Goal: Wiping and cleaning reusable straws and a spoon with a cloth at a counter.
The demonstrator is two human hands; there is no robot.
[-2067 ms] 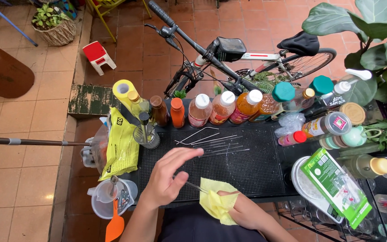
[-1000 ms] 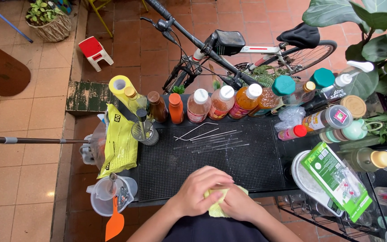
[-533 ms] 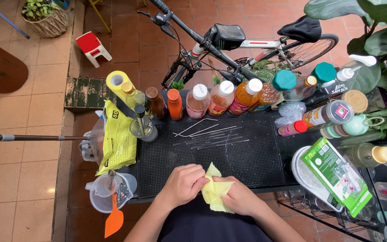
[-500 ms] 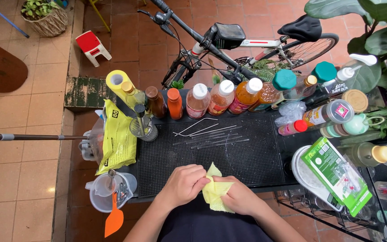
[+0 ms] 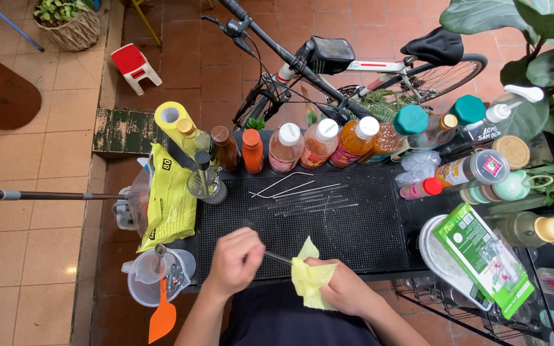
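Now, left hand (image 5: 237, 261): your fingers are closed around one end of a thin metal straw (image 5: 276, 257), at 7 o'clock on the mat (image 5: 367, 230).
Right hand (image 5: 343, 289): pinched shut on a yellow cloth (image 5: 309, 277), which wraps the straw's other end, just at 3 o'clock from your left hand.
Straw: it runs between your two hands, low over the mat's near edge.
Other straws (image 5: 302, 195): lying loose at 12 o'clock from your hands.
Bottles (image 5: 318, 142): lined along the mat's far edge.
Jug (image 5: 155, 277): at 9 o'clock from your left hand.
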